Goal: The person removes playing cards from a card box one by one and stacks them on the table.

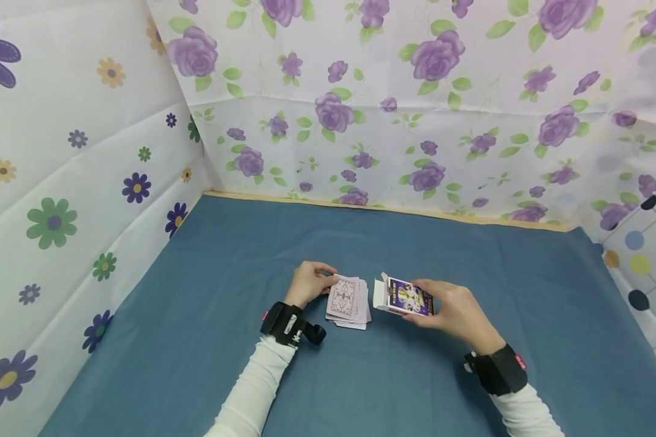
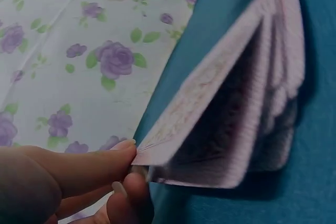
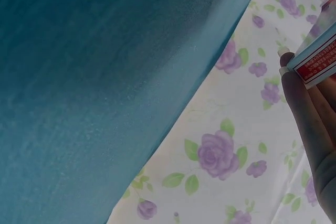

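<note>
A loose stack of playing cards point(image 1: 344, 298) with patterned backs lies on the blue cloth, its edges uneven. At its upper left corner, my left hand point(image 1: 308, 283) pinches some cards between thumb and fingers. In the left wrist view those pinched cards point(image 2: 194, 93) tilt up, with a dark gap between them and the cards below. To the right, my right hand point(image 1: 458, 306) grips a dark blue and white card box point(image 1: 410, 297) just off the stack. The box's white end flap point(image 1: 379, 294) stands open toward the cards. Only part of the box point(image 3: 317, 66) shows in the right wrist view.
A blue cloth point(image 1: 273, 243) covers the table. Behind it hangs a white sheet with purple roses point(image 1: 333, 112), meeting the cloth along a yellowish edge point(image 1: 306, 203). Another flowered sheet point(image 1: 71, 164) borders the left side. Each wrist wears a black strap point(image 1: 281, 323).
</note>
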`<state>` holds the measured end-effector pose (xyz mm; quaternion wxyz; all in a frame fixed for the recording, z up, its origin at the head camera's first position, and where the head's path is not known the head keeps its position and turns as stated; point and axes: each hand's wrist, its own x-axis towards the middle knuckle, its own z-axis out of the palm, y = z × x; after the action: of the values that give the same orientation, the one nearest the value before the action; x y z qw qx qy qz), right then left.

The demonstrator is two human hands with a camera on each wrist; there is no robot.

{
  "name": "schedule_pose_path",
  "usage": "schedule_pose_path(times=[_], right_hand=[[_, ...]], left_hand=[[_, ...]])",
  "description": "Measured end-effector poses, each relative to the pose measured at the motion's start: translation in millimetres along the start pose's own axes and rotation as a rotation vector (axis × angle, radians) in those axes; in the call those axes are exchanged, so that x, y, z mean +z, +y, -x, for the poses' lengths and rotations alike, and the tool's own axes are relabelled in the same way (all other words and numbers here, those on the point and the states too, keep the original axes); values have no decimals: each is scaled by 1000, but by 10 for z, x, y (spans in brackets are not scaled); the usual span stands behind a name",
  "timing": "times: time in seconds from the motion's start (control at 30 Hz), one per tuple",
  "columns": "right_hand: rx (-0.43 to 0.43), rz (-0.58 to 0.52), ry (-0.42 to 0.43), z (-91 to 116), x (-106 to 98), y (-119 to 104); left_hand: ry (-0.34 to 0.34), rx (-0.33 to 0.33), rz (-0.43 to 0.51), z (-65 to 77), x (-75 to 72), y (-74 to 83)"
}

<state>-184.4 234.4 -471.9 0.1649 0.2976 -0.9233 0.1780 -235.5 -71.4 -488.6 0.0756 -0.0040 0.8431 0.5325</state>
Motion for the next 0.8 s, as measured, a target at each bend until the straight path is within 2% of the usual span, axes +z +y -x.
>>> schedule_pose_path(times=[0.13,0.47,0.63,0.73,0.8], right_hand=[[11,-4,-11,-8,-14,-4],[11,-6,-10,-9,-17,-6],[17,-7,-17,-5,-16,-10],[16,-4,-19,-11,-18,-12],[12,-3,-17,-16,-22,-10]], left_hand=[[28,38,-71,23,34,-3],[78,87,-142,49,70,13],[83,109,-192,68,81,27],[49,182,-191,93,68,87],[-20,261,-151,119,55,175]])
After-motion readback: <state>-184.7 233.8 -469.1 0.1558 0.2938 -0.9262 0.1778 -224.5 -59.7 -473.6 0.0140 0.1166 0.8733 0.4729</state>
